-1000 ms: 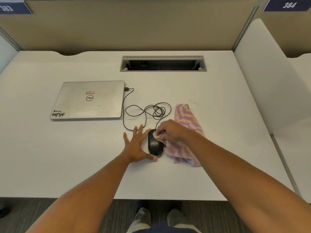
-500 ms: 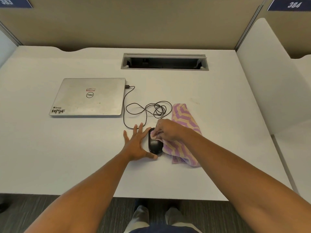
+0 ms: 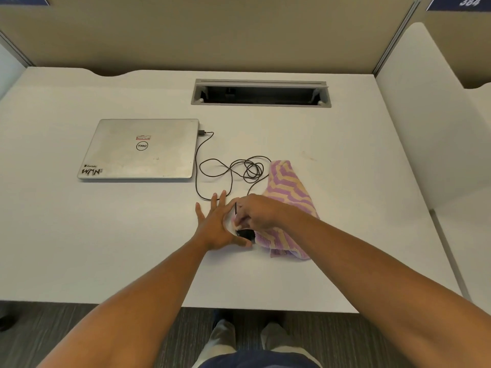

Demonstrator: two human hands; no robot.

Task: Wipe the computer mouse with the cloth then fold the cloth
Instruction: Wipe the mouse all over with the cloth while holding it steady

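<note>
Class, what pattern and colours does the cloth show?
Purple and peach zigzag stripes on the cloth, seen in the head view.

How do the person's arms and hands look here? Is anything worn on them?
Both arms are bare along the whole length that shows; no sleeve is visible. The left hand and the right hand carry no glove, and I see no watch, ring or bracelet on either.

right hand [image 3: 255, 212] pressing cloth [image 3: 287, 197] onto mouse [image 3: 245, 234]
</note>
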